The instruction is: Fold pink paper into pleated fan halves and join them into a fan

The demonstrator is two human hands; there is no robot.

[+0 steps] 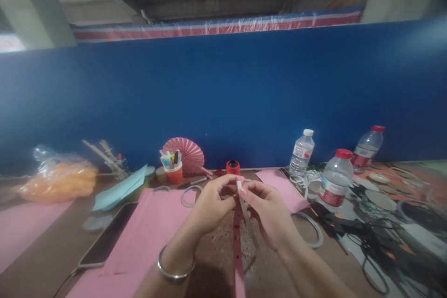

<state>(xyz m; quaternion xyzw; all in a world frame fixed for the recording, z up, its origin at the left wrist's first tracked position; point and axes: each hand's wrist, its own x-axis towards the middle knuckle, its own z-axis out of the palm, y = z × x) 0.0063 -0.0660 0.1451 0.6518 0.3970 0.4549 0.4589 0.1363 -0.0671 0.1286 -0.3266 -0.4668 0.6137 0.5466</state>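
Note:
My left hand [211,205] and my right hand [267,209] meet above the middle of the brown table [45,260], fingers pinched together. Between them they hold the top of a narrow pink paper strip [238,251] that hangs down toward me. A thin grey-white strip [248,221] lies beside it, pinched at its top by my right fingers. A silver bangle [174,270] sits on my left wrist. A red tape roll [233,167] stands just beyond my hands.
Pink paper sheets [146,237] and a dark phone [106,240] lie at left. A pink folded fan [188,156], an orange pen cup [173,170], an orange bag [57,179], three water bottles [333,181], wire rings [314,228] and black cables [380,251] surround me. A blue wall [223,93] backs the table.

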